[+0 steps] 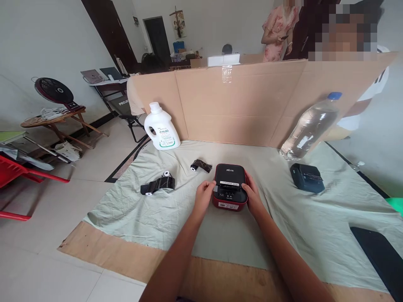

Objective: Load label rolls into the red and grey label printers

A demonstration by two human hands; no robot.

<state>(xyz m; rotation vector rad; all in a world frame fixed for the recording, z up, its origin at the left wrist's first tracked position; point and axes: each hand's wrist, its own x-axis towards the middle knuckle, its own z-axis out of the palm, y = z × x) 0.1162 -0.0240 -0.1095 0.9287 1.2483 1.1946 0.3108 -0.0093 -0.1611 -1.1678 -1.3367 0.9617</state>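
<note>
At the middle of the green cloth (132, 214), the left hand (204, 195) has its fingers curled tight against the left flank of the red label printer (229, 186), thumb up by the top edge. The right hand (253, 197) cups the right flank the same way. Both are closed on it, and it sits flat on the cloth.

My read: a two-sided squeeze wants even pressure, or that smooth case may skid on the fabric. Thumbs are best kept off the slot on top.

Now the count, from the printer:
- One white detergent bottle (162, 128) at ten o'clock.
- Two black-wrapped paper rolls: the nearer roll (157, 185) at nine o'clock, the farther roll (200, 166) at eleven.
- One red printer in hand.
- One dark blue printer (307, 178) at three o'clock, so two printers in all.
- One clear water bottle (310, 126) at two o'clock, by the cardboard screen (239, 100).
</note>
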